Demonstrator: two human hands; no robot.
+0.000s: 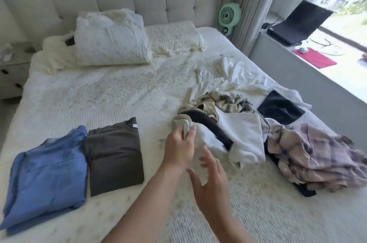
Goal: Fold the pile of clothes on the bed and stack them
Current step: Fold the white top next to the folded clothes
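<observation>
The left hand's fingers (183, 133) are pinching a pale garment (181, 122) at the near edge of the unfolded pile (248, 119) on the bed (99, 93). The right hand (210, 181) is hovering beside, fingers apart. Folded blue shirt (45, 177) and brown shirt (115, 155) are lying to the left.

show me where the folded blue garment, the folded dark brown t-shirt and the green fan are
Folded blue garment (47, 175), head view, middle of its top panel.
Folded dark brown t-shirt (114, 159), head view, centre of its flat front.
Green fan (228, 15), head view, its round grille.
</observation>
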